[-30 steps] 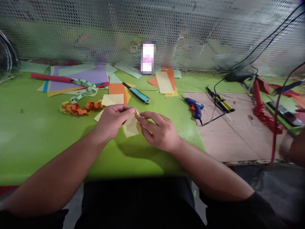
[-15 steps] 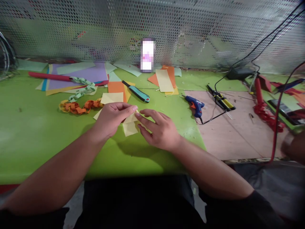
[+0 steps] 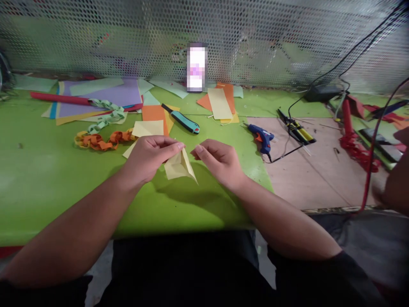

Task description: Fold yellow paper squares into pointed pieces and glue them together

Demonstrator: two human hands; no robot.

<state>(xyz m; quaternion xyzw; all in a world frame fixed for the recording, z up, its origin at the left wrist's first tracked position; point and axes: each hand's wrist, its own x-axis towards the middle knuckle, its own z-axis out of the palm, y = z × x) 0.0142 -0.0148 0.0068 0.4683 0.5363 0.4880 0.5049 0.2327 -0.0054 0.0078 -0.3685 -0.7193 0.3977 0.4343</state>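
Note:
My left hand (image 3: pixel 150 155) pinches a pale yellow piece of paper (image 3: pixel 179 166) between thumb and fingers. The paper hangs down with a crease, its right part standing up as a narrow flap. Just right of it, clear of the paper, is my right hand (image 3: pixel 219 164). Its fingers are curled in, with the thumb against the index finger, and nothing shows between them. Behind my left hand lie another pale yellow sheet (image 3: pixel 148 128) and an orange sheet (image 3: pixel 153 113). A paper chain (image 3: pixel 111 140) of orange, yellow and green links lies to the left.
A teal utility knife (image 3: pixel 185 121) lies beyond my hands. To the right are a blue glue gun (image 3: pixel 260 136), a black-and-yellow tool (image 3: pixel 298 130) and cables. A phone (image 3: pixel 196 68) leans on the perforated metal panel (image 3: pixel 128 38). At the right edge a person's hand (image 3: pixel 391 187) is partly visible.
My right hand has drawn away from the paper to the right, and its fingers have curled in. The paper's right part now stands up as a flap; my left hand keeps its pinch.

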